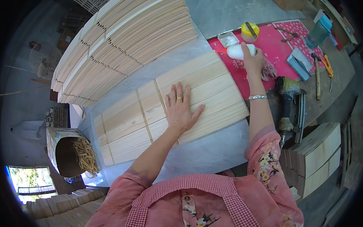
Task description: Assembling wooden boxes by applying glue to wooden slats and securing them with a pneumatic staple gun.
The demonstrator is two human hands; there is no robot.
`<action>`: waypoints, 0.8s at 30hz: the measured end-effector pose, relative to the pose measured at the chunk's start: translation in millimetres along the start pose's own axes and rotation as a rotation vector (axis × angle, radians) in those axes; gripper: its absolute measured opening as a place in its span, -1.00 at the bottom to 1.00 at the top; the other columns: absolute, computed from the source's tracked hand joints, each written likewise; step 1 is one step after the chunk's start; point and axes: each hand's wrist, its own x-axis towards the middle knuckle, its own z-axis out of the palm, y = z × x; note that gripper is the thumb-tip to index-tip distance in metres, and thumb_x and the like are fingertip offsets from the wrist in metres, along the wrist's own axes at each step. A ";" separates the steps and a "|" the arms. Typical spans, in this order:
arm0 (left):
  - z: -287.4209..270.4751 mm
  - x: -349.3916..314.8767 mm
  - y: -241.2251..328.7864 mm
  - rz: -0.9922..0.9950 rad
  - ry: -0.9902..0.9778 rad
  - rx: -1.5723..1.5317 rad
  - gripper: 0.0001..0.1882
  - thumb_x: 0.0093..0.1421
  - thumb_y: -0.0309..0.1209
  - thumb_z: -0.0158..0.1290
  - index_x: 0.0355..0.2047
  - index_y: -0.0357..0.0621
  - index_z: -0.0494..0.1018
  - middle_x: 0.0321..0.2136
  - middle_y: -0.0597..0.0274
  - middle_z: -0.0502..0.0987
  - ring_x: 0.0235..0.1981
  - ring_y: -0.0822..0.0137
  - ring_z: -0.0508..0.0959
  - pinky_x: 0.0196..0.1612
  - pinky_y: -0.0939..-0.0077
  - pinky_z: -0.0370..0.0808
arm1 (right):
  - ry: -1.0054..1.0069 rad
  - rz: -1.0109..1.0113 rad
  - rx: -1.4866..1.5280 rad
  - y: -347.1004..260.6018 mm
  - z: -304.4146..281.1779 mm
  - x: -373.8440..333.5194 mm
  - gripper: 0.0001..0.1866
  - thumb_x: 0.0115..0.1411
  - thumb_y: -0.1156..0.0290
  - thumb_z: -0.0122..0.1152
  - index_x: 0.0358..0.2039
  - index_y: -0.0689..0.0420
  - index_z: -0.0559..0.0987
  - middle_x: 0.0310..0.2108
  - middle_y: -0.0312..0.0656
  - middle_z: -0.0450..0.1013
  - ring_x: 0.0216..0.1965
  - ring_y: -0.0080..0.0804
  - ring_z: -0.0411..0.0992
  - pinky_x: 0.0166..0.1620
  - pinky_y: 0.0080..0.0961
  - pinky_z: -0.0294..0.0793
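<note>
My left hand lies flat, fingers spread, on a panel of pale wooden boards set edge to edge on the grey tabletop. Darker lines cross the panel. My right hand is wrapped round a white squeeze bottle with a red nozzle. That bottle is tilted on its side, its nozzle pointing left, over the red mat beyond the panel's right end. Close to it are a clear plastic tray, a yellow-lidded tub and a crumpled cloth.
Tall stacks of wooden boards fill the table's far left. On the right lie a nail gun, a hammer, orange-handled pliers and a teal bottle. More cut wood is stacked lower right. A container with wood strips stands left.
</note>
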 end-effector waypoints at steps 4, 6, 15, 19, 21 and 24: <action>0.7 -0.1 0.2 -0.002 -0.003 0.005 -0.05 0.28 0.27 -0.12 0.44 -0.20 0.06 0.48 -0.18 -0.07 0.50 -0.19 -0.15 0.43 -0.17 -0.16 | 0.002 -0.019 -0.045 1.6 4.6 5.7 -0.35 0.22 0.02 0.32 0.07 0.32 0.45 -0.16 0.00 0.50 -0.33 -0.44 0.52 -0.46 -0.67 0.54; 1.1 -0.2 0.7 0.000 0.004 0.007 -0.05 0.28 0.26 -0.12 0.44 -0.20 0.06 0.48 -0.18 -0.07 0.50 -0.19 -0.14 0.43 -0.17 -0.16 | 0.000 -0.053 -0.073 3.2 4.1 9.2 -0.36 0.22 0.03 0.32 0.07 0.33 0.46 -0.15 0.01 0.51 -0.32 -0.40 0.53 -0.44 -0.63 0.56; 2.4 -1.0 0.0 0.007 0.021 0.014 -0.05 0.28 0.26 -0.10 0.44 -0.21 0.07 0.47 -0.19 -0.04 0.49 -0.19 -0.10 0.42 -0.17 -0.14 | 0.013 -0.091 -0.147 -2.9 -14.4 -1.2 -0.40 0.19 0.10 0.32 0.04 0.35 0.48 -0.15 0.04 0.52 -0.30 -0.29 0.54 -0.40 -0.53 0.58; 3.3 -0.4 0.4 0.008 0.024 0.014 -0.04 0.27 0.26 -0.10 0.43 -0.21 0.08 0.47 -0.19 -0.03 0.48 -0.20 -0.08 0.42 -0.17 -0.12 | 0.019 -0.084 -0.149 -3.7 -28.7 -9.3 -0.42 0.18 0.11 0.32 0.02 0.35 0.50 -0.16 0.05 0.53 -0.30 -0.29 0.53 -0.38 -0.51 0.58; 4.4 -0.5 -0.3 0.007 0.028 0.018 -0.04 0.27 0.26 -0.10 0.43 -0.21 0.08 0.46 -0.19 -0.03 0.48 -0.19 -0.07 0.42 -0.17 -0.12 | 0.011 -0.081 -0.152 -4.6 -37.1 -13.7 -0.40 0.16 0.08 0.32 0.00 0.35 0.51 -0.14 0.08 0.54 -0.23 -0.17 0.54 -0.22 -0.39 0.57; 5.7 -0.5 -0.7 0.012 0.027 0.022 -0.04 0.27 0.27 -0.10 0.43 -0.22 0.08 0.46 -0.19 -0.03 0.48 -0.19 -0.07 0.42 -0.17 -0.12 | 0.008 -0.073 -0.156 -2.6 -47.1 -19.0 -0.39 0.13 0.05 0.31 -0.03 0.36 0.52 -0.12 0.10 0.55 -0.17 -0.05 0.54 -0.06 -0.26 0.56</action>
